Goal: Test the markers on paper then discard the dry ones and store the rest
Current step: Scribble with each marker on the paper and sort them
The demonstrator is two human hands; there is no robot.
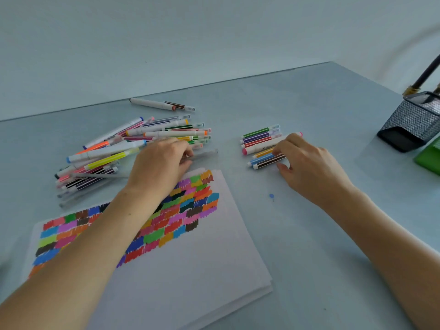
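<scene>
A person's right hand (pixel 309 167) pinches a brown-striped marker (pixel 269 162) in a small sorted row while the left hand (pixel 159 163) grips another beside the loose multicoloured heap (pixel 133 148) above the swatch-covered white paper (pixel 190 246); a nudge could mix the groups.

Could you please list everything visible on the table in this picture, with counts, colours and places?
Large marker pile: too many to count, mixed colours, far left of the table.
Small marker row: about seven, green, purple, red, pink, orange, blue, dark brown, right of centre.
Stray markers: two, white and brown-striped, by the far edge.
Paper stack: several white sheets, top one covered with coloured test swatches, near centre.
Mesh pen holder: one, black, far right, with a dark rod in it.
Green object: one, right edge, cut off.
Blue ink spot: one, on the table.
Left hand: at the large pile's edge.
Right hand: fingers on the small row.
</scene>
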